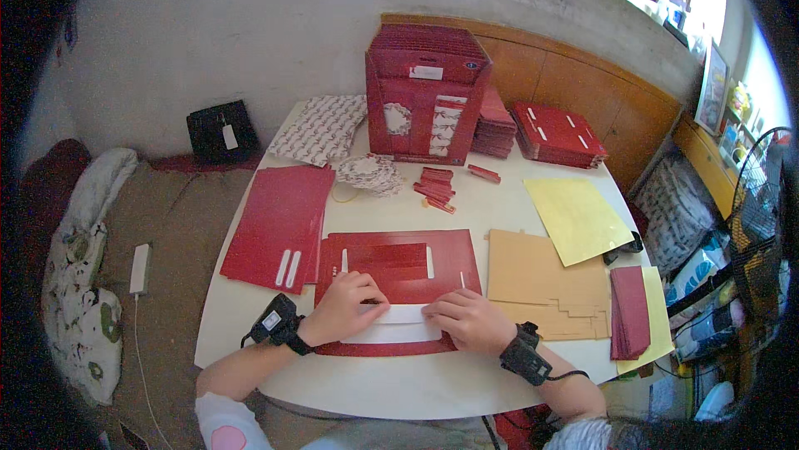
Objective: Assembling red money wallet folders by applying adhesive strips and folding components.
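A dark red flat card sheet (462, 259) lies in front of me on the white table, with a smaller red strip (387, 261) and white adhesive strips (430, 262) on it. Across its near part is a white paper strip (396, 325), which looks creased lengthwise. My left hand (349, 304) has its bent fingers closed on the strip's left end. At the right end, my right hand (470, 317) grips it with fingertips pressed together. The palms and thumbs are partly hidden. Both wrists carry black strapped devices.
Red sheets (279, 217) lie to the left, tan cardboard (545, 267) and yellow paper (574, 217) to the right. Behind stand a red display box (426, 117), white lacy cutouts (366, 174), small red pieces (435, 188) and a red stack (559, 134). A fan (761, 192) is far right.
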A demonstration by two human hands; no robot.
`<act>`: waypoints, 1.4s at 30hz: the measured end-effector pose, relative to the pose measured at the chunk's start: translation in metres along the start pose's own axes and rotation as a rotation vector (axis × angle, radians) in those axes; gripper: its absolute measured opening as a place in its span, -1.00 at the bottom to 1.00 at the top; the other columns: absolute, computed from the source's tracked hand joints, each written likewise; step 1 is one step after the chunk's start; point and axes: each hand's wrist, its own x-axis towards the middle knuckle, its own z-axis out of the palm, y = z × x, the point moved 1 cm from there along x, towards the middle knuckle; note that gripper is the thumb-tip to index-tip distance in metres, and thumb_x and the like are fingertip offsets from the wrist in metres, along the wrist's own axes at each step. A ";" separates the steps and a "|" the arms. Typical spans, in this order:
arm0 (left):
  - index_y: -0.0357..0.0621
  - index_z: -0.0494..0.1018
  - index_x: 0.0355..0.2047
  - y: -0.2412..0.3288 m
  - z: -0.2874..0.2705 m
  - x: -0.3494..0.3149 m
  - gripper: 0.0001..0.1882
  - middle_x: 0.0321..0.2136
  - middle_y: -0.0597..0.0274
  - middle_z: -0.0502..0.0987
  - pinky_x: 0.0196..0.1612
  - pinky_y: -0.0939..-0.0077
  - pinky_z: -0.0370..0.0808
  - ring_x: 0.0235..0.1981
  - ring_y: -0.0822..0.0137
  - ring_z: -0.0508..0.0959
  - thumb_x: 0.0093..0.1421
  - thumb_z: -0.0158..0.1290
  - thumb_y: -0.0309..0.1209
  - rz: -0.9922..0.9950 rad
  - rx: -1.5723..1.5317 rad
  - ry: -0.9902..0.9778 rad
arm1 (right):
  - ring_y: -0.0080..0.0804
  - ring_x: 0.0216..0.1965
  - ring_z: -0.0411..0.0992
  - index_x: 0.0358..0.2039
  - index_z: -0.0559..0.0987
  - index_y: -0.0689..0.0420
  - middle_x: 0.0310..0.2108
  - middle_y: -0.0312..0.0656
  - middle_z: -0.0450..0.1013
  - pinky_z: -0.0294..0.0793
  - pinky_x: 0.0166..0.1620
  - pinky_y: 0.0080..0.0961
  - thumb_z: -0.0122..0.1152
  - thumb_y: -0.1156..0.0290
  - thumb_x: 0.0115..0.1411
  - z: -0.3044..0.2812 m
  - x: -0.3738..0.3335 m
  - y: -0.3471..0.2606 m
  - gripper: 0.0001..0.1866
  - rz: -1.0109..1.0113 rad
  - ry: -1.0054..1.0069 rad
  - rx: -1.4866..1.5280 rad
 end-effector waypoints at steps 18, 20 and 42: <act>-0.28 0.47 -0.51 -0.041 -0.012 0.059 -0.85 -0.58 0.11 0.49 -0.47 0.46 0.41 -0.58 0.29 0.50 0.03 0.08 -0.42 -0.177 -0.054 0.330 | -0.29 -0.07 0.34 -0.25 0.47 0.18 -0.15 -0.23 0.41 0.33 -0.02 -0.40 0.09 0.46 -0.12 0.004 0.000 -0.001 -0.66 -0.003 -0.019 -0.030; -0.27 0.48 -0.51 -0.051 -0.019 0.073 -0.84 -0.58 0.09 0.50 -0.46 0.43 0.42 -0.57 0.25 0.51 0.02 0.08 -0.40 -0.191 0.019 0.424 | -0.29 -0.07 0.34 -0.25 0.47 0.18 -0.15 -0.23 0.41 0.33 -0.01 -0.39 0.10 0.47 -0.13 0.004 0.001 -0.002 -0.66 -0.002 -0.020 -0.027; -0.23 0.44 -0.53 -0.095 -0.019 0.097 -0.81 -0.51 -0.04 0.48 -0.39 0.16 0.38 -0.44 -0.04 0.49 0.03 0.01 -0.34 -0.361 0.223 0.445 | -0.27 -0.07 0.34 -0.22 0.45 0.16 -0.14 -0.20 0.41 0.32 -0.01 -0.36 0.10 0.49 -0.15 0.005 0.000 -0.002 -0.62 0.018 -0.002 0.028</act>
